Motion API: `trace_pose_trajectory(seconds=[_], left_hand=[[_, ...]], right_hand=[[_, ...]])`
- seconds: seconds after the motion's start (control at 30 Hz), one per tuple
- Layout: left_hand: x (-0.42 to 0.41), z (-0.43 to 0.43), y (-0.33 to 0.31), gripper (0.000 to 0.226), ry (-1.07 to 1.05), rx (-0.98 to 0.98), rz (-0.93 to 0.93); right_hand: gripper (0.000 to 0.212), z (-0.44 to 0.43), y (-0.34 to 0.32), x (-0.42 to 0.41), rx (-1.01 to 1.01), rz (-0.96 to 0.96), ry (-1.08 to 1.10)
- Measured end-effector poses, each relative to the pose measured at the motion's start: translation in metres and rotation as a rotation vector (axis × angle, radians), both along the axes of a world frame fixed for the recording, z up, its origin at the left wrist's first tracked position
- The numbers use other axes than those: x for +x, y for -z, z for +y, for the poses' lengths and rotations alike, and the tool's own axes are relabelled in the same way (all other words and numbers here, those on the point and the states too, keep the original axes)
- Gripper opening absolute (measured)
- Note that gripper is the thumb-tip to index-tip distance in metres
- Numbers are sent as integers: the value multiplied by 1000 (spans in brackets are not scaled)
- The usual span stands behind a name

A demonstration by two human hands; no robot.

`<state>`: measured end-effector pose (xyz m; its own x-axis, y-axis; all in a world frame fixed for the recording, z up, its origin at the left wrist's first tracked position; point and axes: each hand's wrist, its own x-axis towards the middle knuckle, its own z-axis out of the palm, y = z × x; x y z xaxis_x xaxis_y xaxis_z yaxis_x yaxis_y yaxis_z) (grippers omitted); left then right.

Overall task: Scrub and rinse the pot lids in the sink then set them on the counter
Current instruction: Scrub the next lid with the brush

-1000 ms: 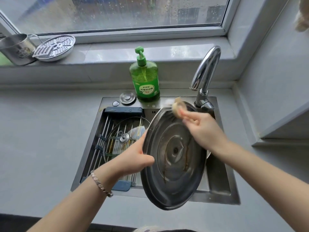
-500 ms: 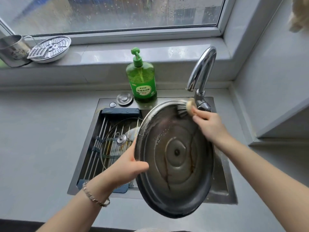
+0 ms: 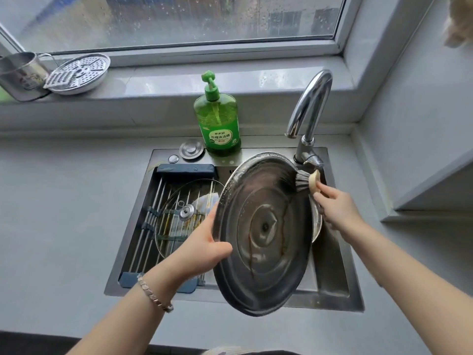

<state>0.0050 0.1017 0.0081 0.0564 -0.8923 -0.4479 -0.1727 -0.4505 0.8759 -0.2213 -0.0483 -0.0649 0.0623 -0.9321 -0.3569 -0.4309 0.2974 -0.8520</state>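
Observation:
A large steel pot lid (image 3: pixel 263 234) is held tilted over the sink (image 3: pixel 330 285), its inner side facing me, with brown streaks running down it. My left hand (image 3: pixel 204 247) grips its left rim. My right hand (image 3: pixel 335 208) holds a scrub brush (image 3: pixel 305 181) whose dark bristles press on the lid's upper right edge. A glass lid (image 3: pixel 179 221) with a metal knob lies flat on the drying rack (image 3: pixel 151 226) in the sink's left half.
A green dish soap bottle (image 3: pixel 217 121) stands behind the sink beside the curved faucet (image 3: pixel 308 108). A drain plug (image 3: pixel 191 149) lies on the sink deck. On the windowsill sit a steel cup (image 3: pixel 19 73) and a perforated steamer plate (image 3: pixel 78 73). Grey counter (image 3: pixel 64 213) lies on both sides.
The brush has slid from the lid's top edge to its upper right edge. The lid has turned a little more toward me and shifted slightly right.

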Motion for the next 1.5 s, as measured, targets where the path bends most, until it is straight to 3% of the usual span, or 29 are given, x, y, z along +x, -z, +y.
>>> trace_pose_trajectory(seconds=[0.1, 0.2, 0.3, 0.5, 0.63, 0.73, 0.87, 0.97, 1.07, 1.13, 1.27, 1.4, 1.5], left_hand=[[-5, 0, 6, 67, -218, 4, 109], [-11, 2, 17, 57, -439, 14, 237], [-17, 4, 27, 54, -558, 4, 337], [-13, 9, 39, 44, -560, 24, 438], [13, 11, 36, 61, -362, 109, 418], [44, -3, 23, 44, -215, 190, 330], [73, -27, 2, 41, 5, 387, 223], [74, -32, 0, 60, 92, 469, 178], [57, -27, 2, 31, 9, 384, 232], [42, -21, 4, 23, -52, 348, 254], [13, -17, 4, 22, -105, 300, 263], [2, -16, 1, 28, -126, 233, 269], [6, -11, 3, 26, -119, 233, 285]], right_hand=[[52, 12, 16, -13, 2, -3, 194], [57, 20, 24, -19, 221, -15, 373], [44, 23, 27, -13, 392, -67, 308], [21, 19, 25, -15, 463, -238, 168], [20, 15, 24, -26, 396, -246, 138], [24, 8, 19, -35, 346, -184, 72], [23, 0, -1, -33, 327, -71, -184], [27, -5, -14, -21, 198, -30, -238], [33, -7, -19, -10, -128, 363, -220], [40, -1, -27, 1, -229, 544, -236], [47, 27, -46, 38, -275, 487, -469], [41, 80, -59, 70, -365, 147, -696], [42, 55, -51, 57, -321, 197, -607]])
